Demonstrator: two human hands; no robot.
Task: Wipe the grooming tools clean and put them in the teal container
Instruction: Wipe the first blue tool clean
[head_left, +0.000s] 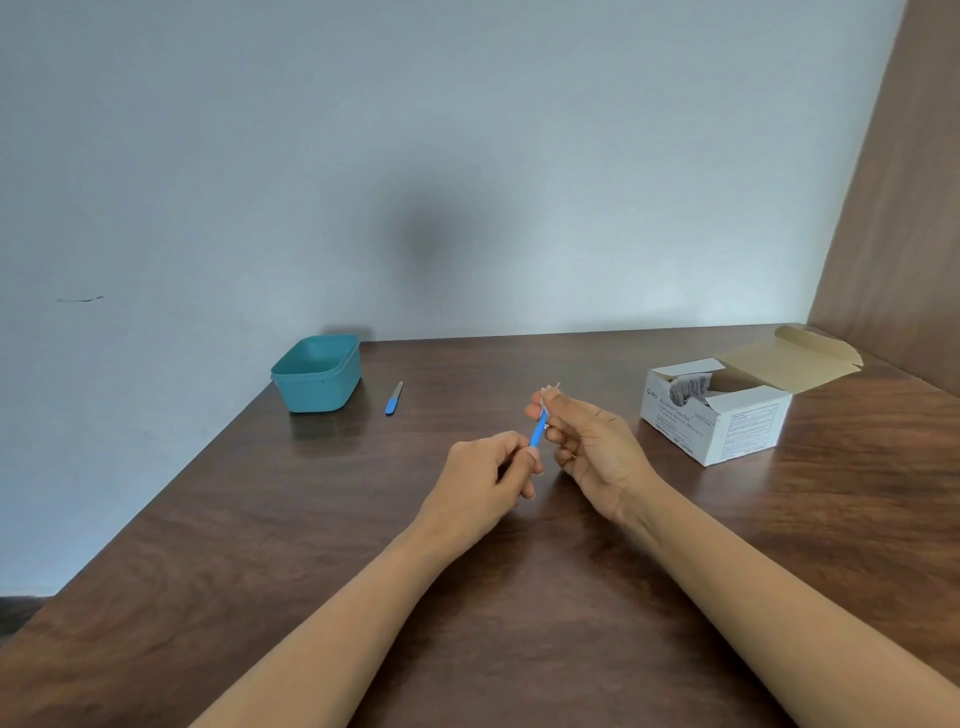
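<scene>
Centre frame: I see the left hand (485, 475) with fingers curled round the blue tool (537, 435); the right hand (592, 441) pinches a white wipe (548, 391) on its tip.

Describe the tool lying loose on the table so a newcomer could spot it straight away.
On the brown table, find the teal container at the far left edge. Just to its right lies a slim blue-handled tool with a grey tip. Unlike the similar blue tool gripped by the left hand and right hand, nothing touches it.
</scene>
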